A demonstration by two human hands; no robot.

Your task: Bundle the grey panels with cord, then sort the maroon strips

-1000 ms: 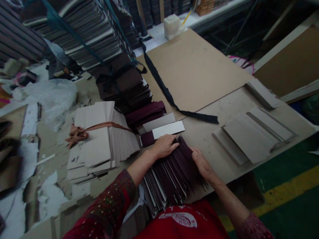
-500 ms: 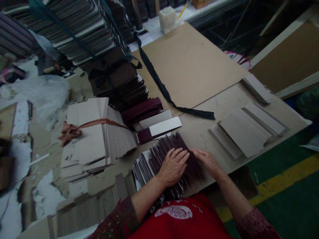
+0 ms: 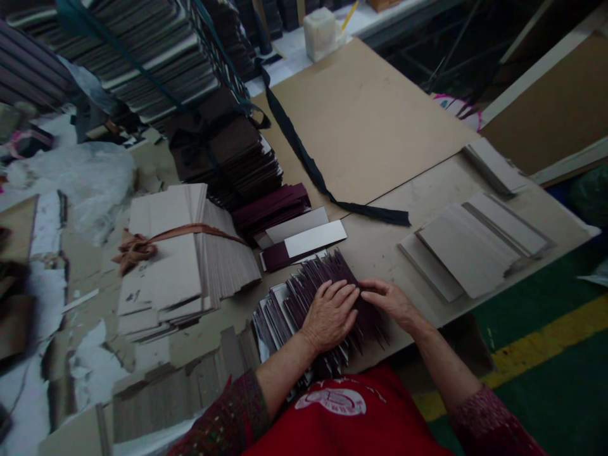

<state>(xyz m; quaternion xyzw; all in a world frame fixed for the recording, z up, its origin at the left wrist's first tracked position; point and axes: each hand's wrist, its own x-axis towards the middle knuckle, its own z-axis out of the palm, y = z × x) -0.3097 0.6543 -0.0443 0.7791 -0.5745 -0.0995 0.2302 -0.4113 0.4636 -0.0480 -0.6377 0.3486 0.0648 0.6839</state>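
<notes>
A row of dark maroon covered board pieces (image 3: 299,285), some showing pale faces, stands on edge at the table's front. My left hand (image 3: 331,316) lies flat over the top of this row, fingers stretched out and close together. At the row's right end my right hand (image 3: 392,305) has its fingertips against the last pieces, with fingers extended and thumb apart. Just behind the row lie a maroon and white strip (image 3: 308,244) and a stack of maroon pieces (image 3: 273,208).
A bundle of grey boards (image 3: 166,253) tied with brown cloth stands left. Grey boards (image 3: 470,250) lie to the right. A dark cloth strip (image 3: 304,158) crosses a large brown board (image 3: 375,120). Tall tied stacks (image 3: 152,57) rise at the back left.
My right hand's fingers have bent slightly and shifted a little left against the row's end. My left hand has stayed on the row, and the view has shifted slightly.
</notes>
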